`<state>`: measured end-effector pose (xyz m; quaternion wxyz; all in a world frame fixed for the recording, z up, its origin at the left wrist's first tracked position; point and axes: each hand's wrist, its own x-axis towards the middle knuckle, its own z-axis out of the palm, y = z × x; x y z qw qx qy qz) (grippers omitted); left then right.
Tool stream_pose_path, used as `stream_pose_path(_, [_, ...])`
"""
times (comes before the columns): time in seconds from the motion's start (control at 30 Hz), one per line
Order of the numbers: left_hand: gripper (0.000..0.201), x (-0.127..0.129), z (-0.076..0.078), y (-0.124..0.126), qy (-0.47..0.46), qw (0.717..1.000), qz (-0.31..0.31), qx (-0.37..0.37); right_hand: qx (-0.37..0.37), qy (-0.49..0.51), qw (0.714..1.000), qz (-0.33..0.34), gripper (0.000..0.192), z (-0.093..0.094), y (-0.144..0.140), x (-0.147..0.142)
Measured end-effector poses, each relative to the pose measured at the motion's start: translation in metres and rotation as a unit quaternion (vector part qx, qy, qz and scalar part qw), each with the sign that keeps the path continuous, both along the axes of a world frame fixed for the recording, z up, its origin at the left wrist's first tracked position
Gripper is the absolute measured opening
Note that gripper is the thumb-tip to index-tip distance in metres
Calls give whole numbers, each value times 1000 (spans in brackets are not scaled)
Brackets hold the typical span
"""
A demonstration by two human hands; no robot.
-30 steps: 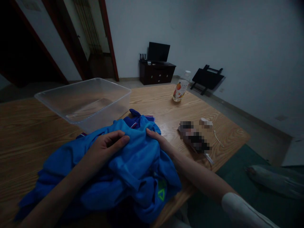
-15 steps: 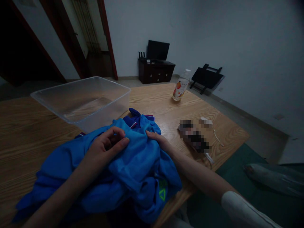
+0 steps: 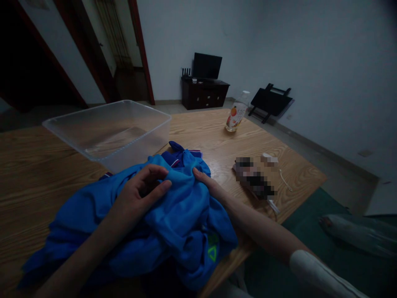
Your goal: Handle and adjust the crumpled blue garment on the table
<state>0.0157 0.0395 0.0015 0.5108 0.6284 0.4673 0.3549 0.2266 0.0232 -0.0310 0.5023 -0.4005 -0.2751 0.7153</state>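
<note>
A bright blue garment (image 3: 186,215) lies bunched at the near edge of the table, with a green triangle mark on its lower right part. Darker blue cloth (image 3: 169,157) with white and red trim shows behind it. My left hand (image 3: 141,188) rests on the garment, its thumb and curled fingers apart with a gap between them and nothing visible in them. At the garment's far right side, my right hand (image 3: 209,182) grips the fabric, thumb on top and the other fingers hidden behind the cloth.
A clear plastic bin (image 3: 139,149) stands behind the garment on the wooden table (image 3: 198,124). A labelled bottle (image 3: 236,114) is farther back. To the right lie a blurred-out item (image 3: 254,178) and a thin white cord (image 3: 285,181).
My left hand's fingertips have shifted slightly forward and right over the garment. My right hand stays on the same spot of fabric. The view has barely moved.
</note>
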Motion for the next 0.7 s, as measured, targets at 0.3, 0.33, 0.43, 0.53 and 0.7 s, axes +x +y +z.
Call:
stream_pose_path(0.3, [42, -2, 0, -1, 6, 999, -43, -12, 11, 33, 999, 19, 27, 11, -5, -3])
stream_pose_path(0.33, [40, -2, 0, -2, 2, 999, -50, -17, 9, 31, 999, 16, 28, 12, -6, -4])
stream_pose_path(0.43, [38, 0, 3, -3, -11, 997, -73, -31, 16, 38, 999, 20, 32, 11, -6, -6])
stream_pose_path(0.53, [40, 2, 8, -4, -14, 995, -89, -40, 20, 41, 999, 24, 37, 8, -6, -9])
stream_pose_path(0.7, [40, 5, 12, -6, 6, 994, -100, -40, 16, 27, 999, 20, 36, 1, -3, -7])
